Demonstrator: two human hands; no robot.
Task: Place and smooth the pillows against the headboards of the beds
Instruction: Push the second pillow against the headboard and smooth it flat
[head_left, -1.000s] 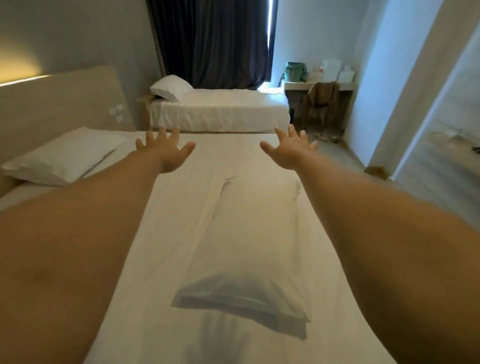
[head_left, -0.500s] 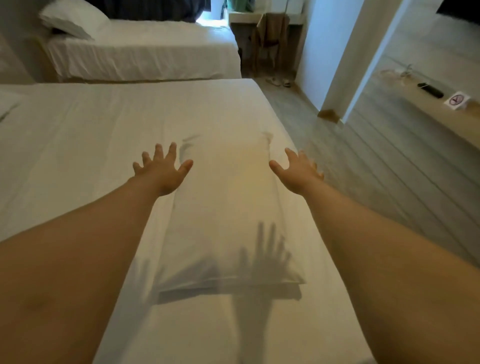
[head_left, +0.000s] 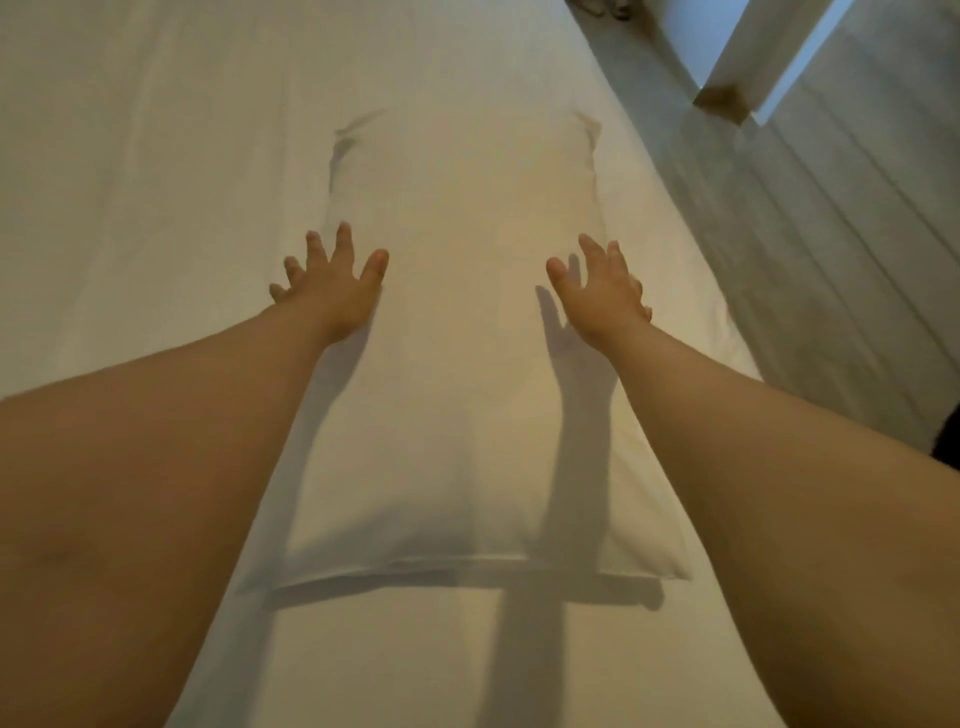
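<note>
A long white pillow (head_left: 462, 364) lies flat on the white bed (head_left: 156, 208), lengthwise away from me, close to the bed's right edge. My left hand (head_left: 332, 286) hovers over the pillow's left edge with its fingers spread and nothing in it. Over the pillow's right edge is my right hand (head_left: 597, 291), fingers apart and also holding nothing. Both hands cast shadows on the pillow just below them. Whether the palms touch the fabric I cannot tell. No headboard shows in this view.
The bed's right edge drops to a grey plank floor (head_left: 810, 270). A white wall corner with a wooden base (head_left: 727, 98) stands at the upper right. The sheet to the left of the pillow is broad and flat.
The view has tilted down, so the second bed and the far room have left the frame. Both hands have come lower and nearer over the pillow's middle, their shadows now close beneath them.
</note>
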